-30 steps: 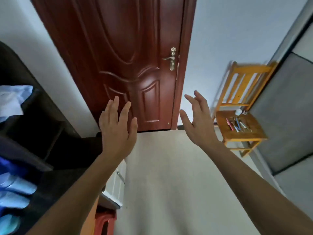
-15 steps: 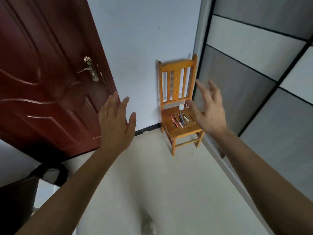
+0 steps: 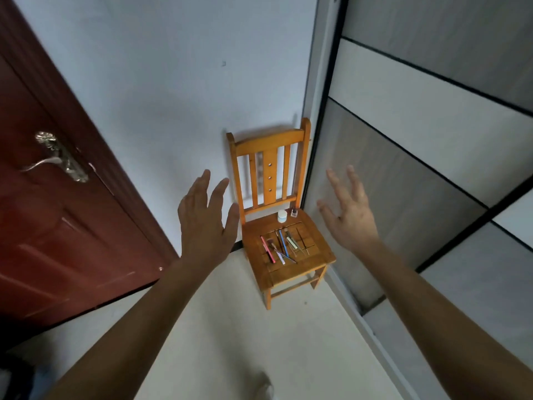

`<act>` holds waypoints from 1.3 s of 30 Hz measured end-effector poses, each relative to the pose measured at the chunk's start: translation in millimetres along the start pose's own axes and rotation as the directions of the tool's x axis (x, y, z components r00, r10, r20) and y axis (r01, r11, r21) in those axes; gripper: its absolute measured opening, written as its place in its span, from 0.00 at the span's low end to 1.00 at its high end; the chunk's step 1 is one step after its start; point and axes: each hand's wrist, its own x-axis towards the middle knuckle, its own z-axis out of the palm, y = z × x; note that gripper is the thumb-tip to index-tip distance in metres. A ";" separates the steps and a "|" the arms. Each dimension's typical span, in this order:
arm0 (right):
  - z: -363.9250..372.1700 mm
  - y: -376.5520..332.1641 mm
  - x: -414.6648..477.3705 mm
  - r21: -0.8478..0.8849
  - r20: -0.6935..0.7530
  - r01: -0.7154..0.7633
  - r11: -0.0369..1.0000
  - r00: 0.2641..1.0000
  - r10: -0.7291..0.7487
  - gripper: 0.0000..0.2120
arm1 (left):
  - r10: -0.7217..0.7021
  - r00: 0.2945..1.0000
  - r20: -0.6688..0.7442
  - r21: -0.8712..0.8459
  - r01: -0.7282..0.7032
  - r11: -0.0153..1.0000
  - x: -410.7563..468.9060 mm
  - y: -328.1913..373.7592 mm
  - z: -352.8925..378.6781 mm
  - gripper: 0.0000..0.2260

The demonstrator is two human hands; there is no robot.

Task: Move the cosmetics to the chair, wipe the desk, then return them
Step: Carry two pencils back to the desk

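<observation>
Wooden chair (image 3: 291, 274) stands on pale floor (image 3: 230, 327), back against the wall. Mid-seat: loose cluster of pencils and brushes (image 3: 281, 246), mostly parallel, a few crossing. Rear edge: white jar (image 3: 282, 216), small bottle (image 3: 294, 212) just beside it.

Bare forearms (image 3: 138, 313), bare left grip (image 3: 206, 226), right grip (image 3: 350, 223), blurred foot (image 3: 264, 385).

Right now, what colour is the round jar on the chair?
The jar is white over pale blue; head view.
</observation>
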 end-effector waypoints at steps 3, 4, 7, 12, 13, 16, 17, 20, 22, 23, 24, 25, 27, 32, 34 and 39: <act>2.0 18.1 55.6 0.020 0.004 -0.029 0.999 1.000 0.029 0.31 | -0.016 1.000 0.014 0.001 0.016 1.000 52.9 7.1 35.1 0.22; 2.2 24.7 71.6 0.026 0.006 -0.040 0.999 0.999 0.040 0.31 | -0.017 1.000 0.017 0.007 0.017 1.000 67.7 10.3 46.6 0.22; 6.1 50.4 121.5 0.023 -0.005 -0.020 1.000 1.000 0.021 0.31 | 0.022 0.999 0.038 0.047 -0.024 0.999 110.7 17.4 84.5 0.22; 32.3 108.0 220.0 0.053 0.021 0.022 0.998 1.000 -0.023 0.30 | -0.018 0.997 0.075 0.103 0.010 0.995 172.6 22.6 159.9 0.20; 40.0 119.8 240.5 0.054 0.043 0.036 0.998 0.998 -0.038 0.30 | -0.047 0.996 0.081 0.110 0.038 0.993 180.9 24.7 176.0 0.20; 64.9 151.1 298.3 0.035 0.110 0.064 0.997 0.992 -0.067 0.31 | -0.167 0.978 0.127 0.130 0.150 0.980 205.2 31.1 220.9 0.21; 73.7 159.3 314.7 0.036 0.125 0.079 0.996 0.989 -0.083 0.31 | -0.198 0.968 0.157 0.145 0.176 0.974 211.4 31.9 234.0 0.22; 104.8 177.8 357.5 0.030 0.175 0.120 0.992 0.977 -0.123 0.31 | -0.248 0.934 0.257 0.188 0.204 0.961 226.3 26.0 268.3 0.23; 130.0 186.7 375.8 0.014 0.207 0.137 0.991 0.969 -0.137 0.31 | -0.274 0.913 0.303 0.199 0.221 0.955 226.8 14.7 290.3 0.23; 143.7 191.8 380.9 0.020 0.210 0.148 0.989 0.966 -0.149 0.30 | -0.283 0.903 0.322 0.205 0.226 0.952 223.4 7.2 302.2 0.23; 158.1 197.6 383.0 0.037 0.213 0.158 0.987 0.963 -0.162 0.30 | -0.289 0.896 0.338 0.208 0.229 0.951 218.3 -1.5 314.7 0.22; 173.3 204.6 381.9 0.061 0.219 0.160 0.985 0.961 -0.170 0.30 | -0.299 0.887 0.351 0.206 0.238 0.949 211.8 -10.9 327.8 0.22; 207.8 221.5 373.4 0.095 0.234 0.149 0.984 0.958 -0.168 0.30 | -0.332 0.866 0.375 0.204 0.272 0.940 196.7 -32.4 357.9 0.20; 316.7 274.3 308.7 0.063 0.391 0.064 0.996 0.916 -0.084 0.31 | -0.485 0.729 0.484 0.239 0.423 0.874 122.3 -91.1 449.5 0.23; 358.2 294.5 272.4 0.032 0.464 0.049 0.998 0.884 -0.059 0.32 | -0.588 0.630 0.507 0.274 0.528 0.804 86.9 -110.7 482.4 0.25; 436.3 335.2 186.2 -0.099 0.644 -0.054 0.994 0.757 0.105 0.35 | -0.756 0.379 0.533 0.349 0.716 0.605 1.9 -144.1 541.7 0.24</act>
